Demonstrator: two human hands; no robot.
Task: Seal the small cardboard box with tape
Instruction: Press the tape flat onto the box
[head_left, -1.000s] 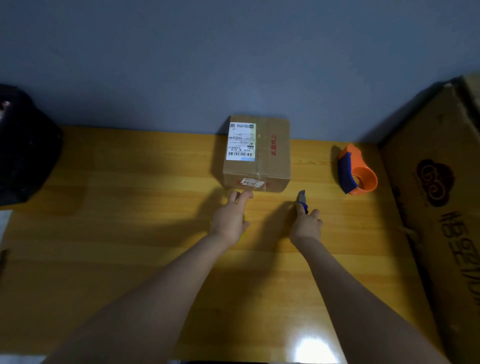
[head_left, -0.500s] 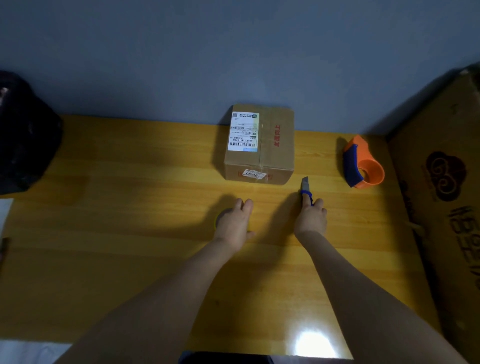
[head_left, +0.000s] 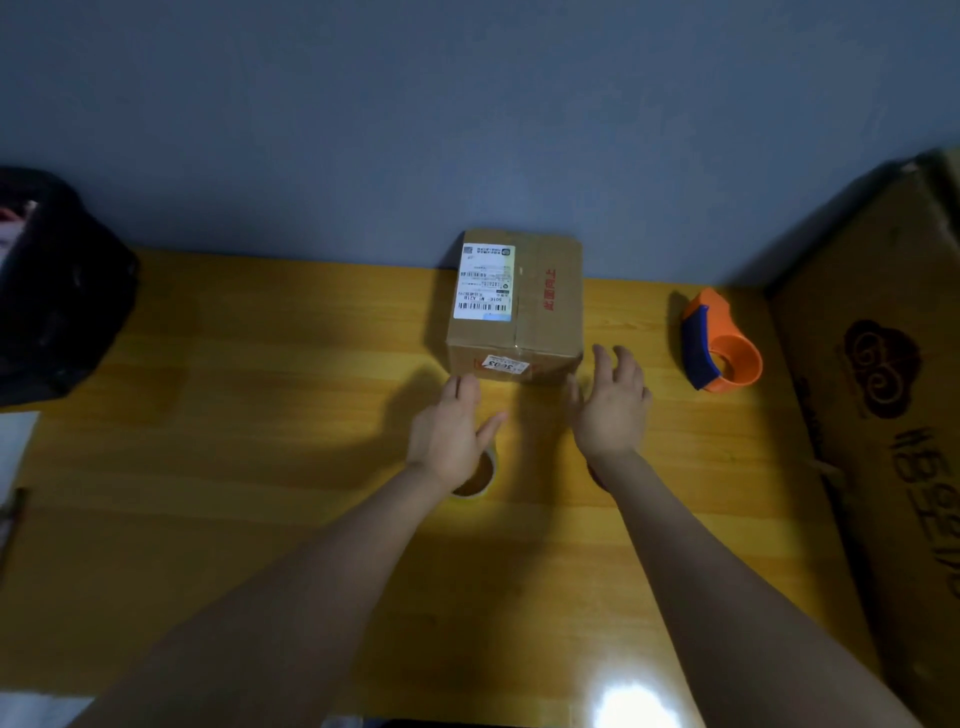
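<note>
The small cardboard box (head_left: 540, 312) stands closed at the back middle of the wooden table (head_left: 260, 467), with a white shipping label on its top and a small sticker on its front face. My left hand (head_left: 449, 431) hovers open just in front of the box's lower left corner. A roll of clear tape (head_left: 478, 475) lies on the table under its wrist, partly hidden. My right hand (head_left: 610, 405) is open with spread fingers at the box's lower right corner, holding nothing. The knife is not visible.
An orange and blue tape dispenser (head_left: 719, 351) sits on the table right of the box. A large cardboard carton (head_left: 883, 415) leans along the right side. A black bag (head_left: 57, 291) rests at the far left. A blue wall runs behind the table.
My right hand no longer holds the blue-handled knife and has opened beside the box. My left hand has lifted off the tape roll toward the box's front corner.
</note>
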